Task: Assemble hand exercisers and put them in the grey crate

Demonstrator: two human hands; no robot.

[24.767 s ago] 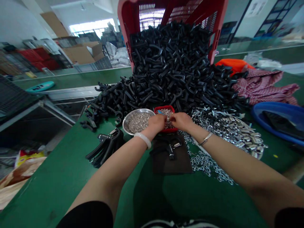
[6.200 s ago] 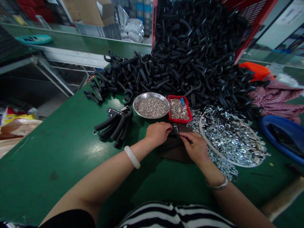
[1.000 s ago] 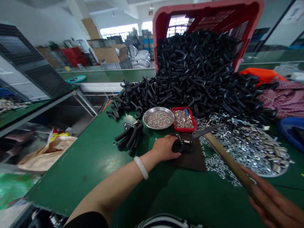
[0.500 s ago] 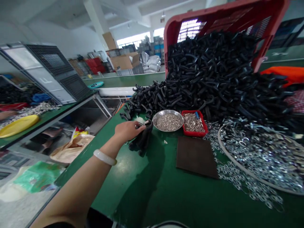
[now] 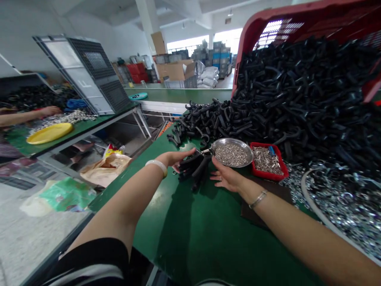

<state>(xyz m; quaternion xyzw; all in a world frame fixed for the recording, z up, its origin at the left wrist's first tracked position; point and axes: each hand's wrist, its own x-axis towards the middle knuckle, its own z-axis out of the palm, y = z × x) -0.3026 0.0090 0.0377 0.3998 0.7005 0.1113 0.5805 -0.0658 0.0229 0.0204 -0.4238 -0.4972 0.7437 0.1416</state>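
R hand now in view, fingers spread by blk handles; L hand still at them, can't tell if gripping.

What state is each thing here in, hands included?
Left hand: against the bundled grips; grasp unclear
Right hand: open, fingers spread, beside the grips
Bundled grips: lying together on the table, metal spring showing
Metal dish: holding small metal parts
Red tray: holding metal pins and something blue
Brown pad: flat, partly hidden by the right arm
Red crate: tipped, black parts spilling out
Cardboard box: open
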